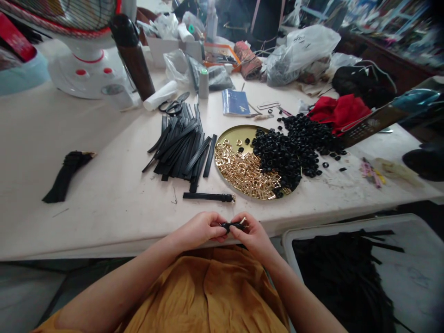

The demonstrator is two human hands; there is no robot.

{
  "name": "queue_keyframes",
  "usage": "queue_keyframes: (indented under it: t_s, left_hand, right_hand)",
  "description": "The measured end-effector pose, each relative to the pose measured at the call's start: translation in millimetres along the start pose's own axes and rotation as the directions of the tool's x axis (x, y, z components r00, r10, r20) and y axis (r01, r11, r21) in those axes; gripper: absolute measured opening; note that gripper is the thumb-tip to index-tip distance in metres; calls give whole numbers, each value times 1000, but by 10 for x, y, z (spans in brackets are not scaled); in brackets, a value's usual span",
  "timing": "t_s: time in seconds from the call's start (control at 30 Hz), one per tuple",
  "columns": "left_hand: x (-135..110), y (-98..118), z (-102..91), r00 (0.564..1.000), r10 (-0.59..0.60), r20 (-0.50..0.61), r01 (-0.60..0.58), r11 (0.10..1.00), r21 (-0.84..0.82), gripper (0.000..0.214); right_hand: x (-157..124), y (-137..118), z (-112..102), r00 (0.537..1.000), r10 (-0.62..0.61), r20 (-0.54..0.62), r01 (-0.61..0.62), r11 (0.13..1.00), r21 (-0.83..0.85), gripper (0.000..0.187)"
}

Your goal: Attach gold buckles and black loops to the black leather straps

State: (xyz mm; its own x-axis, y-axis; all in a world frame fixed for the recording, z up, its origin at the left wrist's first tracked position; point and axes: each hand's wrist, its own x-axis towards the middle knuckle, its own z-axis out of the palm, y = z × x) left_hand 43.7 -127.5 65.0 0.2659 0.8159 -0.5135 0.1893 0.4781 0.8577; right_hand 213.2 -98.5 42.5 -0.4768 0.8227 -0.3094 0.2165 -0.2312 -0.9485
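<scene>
Left hand (201, 229) and right hand (251, 233) both pinching one black strap (231, 226) (gold buckle end), at table edge (104, 240), near round gold tray (239, 135).

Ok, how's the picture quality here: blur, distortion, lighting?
Head view: soft, even light, faint shadows; wide-angle distortion bows the table edge and stretches corners; top-right background is smeared; left hand, right hand and the black strap between them are sharp; gold tray shows only mild sheen.

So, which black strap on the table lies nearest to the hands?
The lone strap with a gold buckle, lying crosswise in front of the pile, apart from it.
</scene>
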Motion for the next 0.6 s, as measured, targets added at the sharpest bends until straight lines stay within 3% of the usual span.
queue_keyframes:
  t_s: [0.23, 0.4, 0.5, 0.6]
  left_hand:
    - [-26, -119, 100, 999, -30, 27, 31, 998, -48, 22]
    - [-33, -78, 190, 1000, 12, 19, -13, 999, 48, 19]
    - [-35, -47, 170, 1000, 24, 4, -24, 999, 21, 20]
    - [-62, -35, 85, 998, -42, 39, 35, 986, 161, 22]
  right_hand:
    - [-14, -53, -80, 992, -10, 125, 17, 998, -56, 11]
    - [-31, -19, -130, 960, 135, 244, -162, 982, 92, 19]
    - [-21, 26, -121, 965, 163, 204, -207, 955, 215, 22]
    - [-1, 37, -118, 986, 115, 121, -138, 971, 197, 25]
